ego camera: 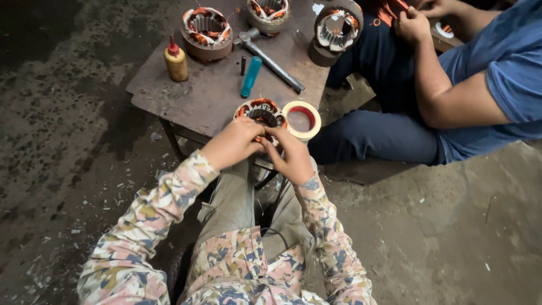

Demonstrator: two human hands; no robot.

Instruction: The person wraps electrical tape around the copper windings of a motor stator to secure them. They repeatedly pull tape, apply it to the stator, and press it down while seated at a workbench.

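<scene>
At the near edge of the rusty metal desk [197,96], a round motor stator with copper windings [261,112] is gripped by both hands — left hand [232,144] and right hand [293,160] closed on its front rim — just beside a cream tape roll [302,120].

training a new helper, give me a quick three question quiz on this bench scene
1. True or false: both of the wearer's hands rest on the motor stator at the table's near edge.
2. What lies right beside that stator: A) tape roll B) glue bottle C) hammer?
3. How many wound stators are on the metal table?

Key: 1 true, left hand and right hand. 2 A. 3 four.
</scene>
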